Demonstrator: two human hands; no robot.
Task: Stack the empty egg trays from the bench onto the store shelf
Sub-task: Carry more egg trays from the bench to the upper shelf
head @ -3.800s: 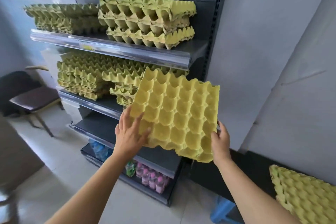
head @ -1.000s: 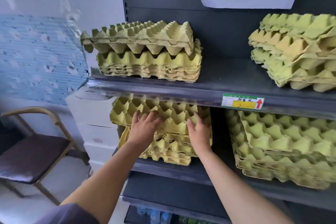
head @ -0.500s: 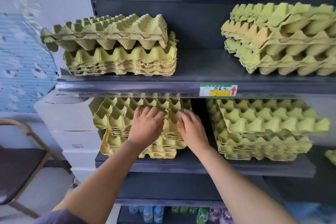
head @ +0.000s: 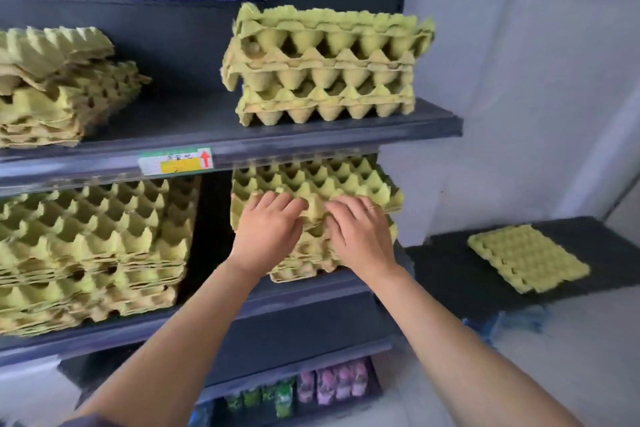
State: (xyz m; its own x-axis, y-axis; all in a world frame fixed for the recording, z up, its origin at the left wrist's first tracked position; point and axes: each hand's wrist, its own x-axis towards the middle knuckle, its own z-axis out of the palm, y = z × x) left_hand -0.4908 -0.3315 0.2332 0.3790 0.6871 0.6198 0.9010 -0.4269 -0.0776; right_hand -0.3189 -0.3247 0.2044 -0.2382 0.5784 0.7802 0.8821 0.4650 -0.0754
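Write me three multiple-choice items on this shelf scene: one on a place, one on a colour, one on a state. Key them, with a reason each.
1. Where does the tray pile outside the shelving lie?
A) on a chair
B) on the dark bench to the right
C) on the floor

2. What colour is the arrow on the shelf label?
A) red
B) blue
C) black

3. How do the left hand and right hand lie?
A) clenched in the air
B) fingers laid on the top tray of the right-hand middle-shelf stack
C) pinching the label

Key:
1 B, the pile sits on the dark bench top.
2 A, a red arrow points up at the label's right end.
3 B, both hands' fingers lie over the tray's front cups.
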